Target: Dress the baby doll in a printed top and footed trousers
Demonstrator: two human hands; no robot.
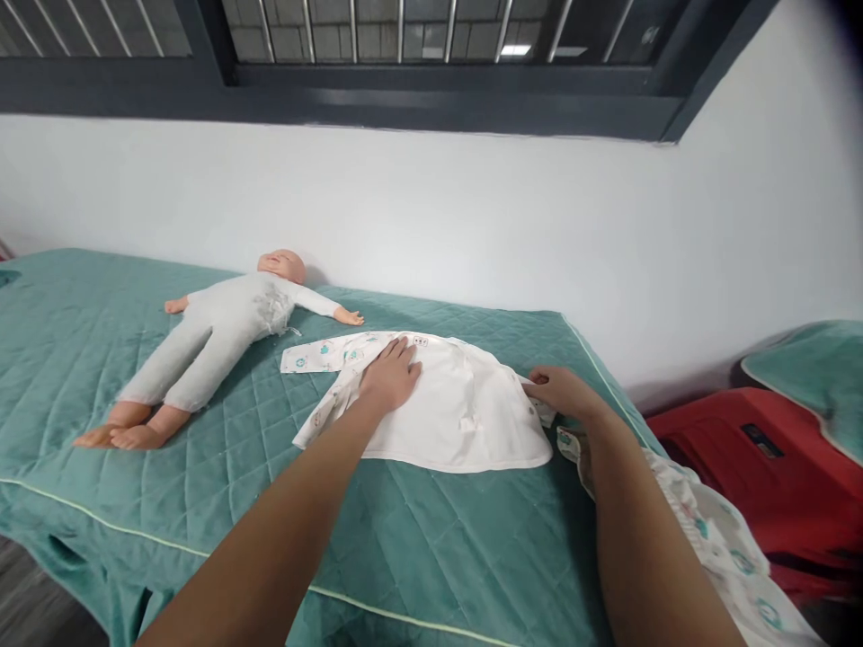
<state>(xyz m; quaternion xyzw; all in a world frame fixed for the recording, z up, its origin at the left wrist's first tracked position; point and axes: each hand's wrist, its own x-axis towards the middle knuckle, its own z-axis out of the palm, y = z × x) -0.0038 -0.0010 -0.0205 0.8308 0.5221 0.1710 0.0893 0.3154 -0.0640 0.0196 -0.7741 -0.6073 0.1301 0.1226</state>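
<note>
A small white baby shirt (465, 413) with a printed sleeve lies spread on a green quilted cover, its plain white inside partly showing. My left hand (391, 373) rests flat on the shirt near its upper left, fingers stretched out. At the shirt's right edge, my right hand (563, 391) has its fingers pinched on the fabric. To the left, a baby doll (233, 314) in a white body lies on its back, one arm reaching toward the shirt's printed sleeve.
More printed baby clothing (715, 530) lies at the right edge, partly behind my right forearm. Beyond it stands a red case (761, 476) with green cloth (809, 368) over it. A white wall (472, 216) and barred window run along the back of the quilted cover (431, 539).
</note>
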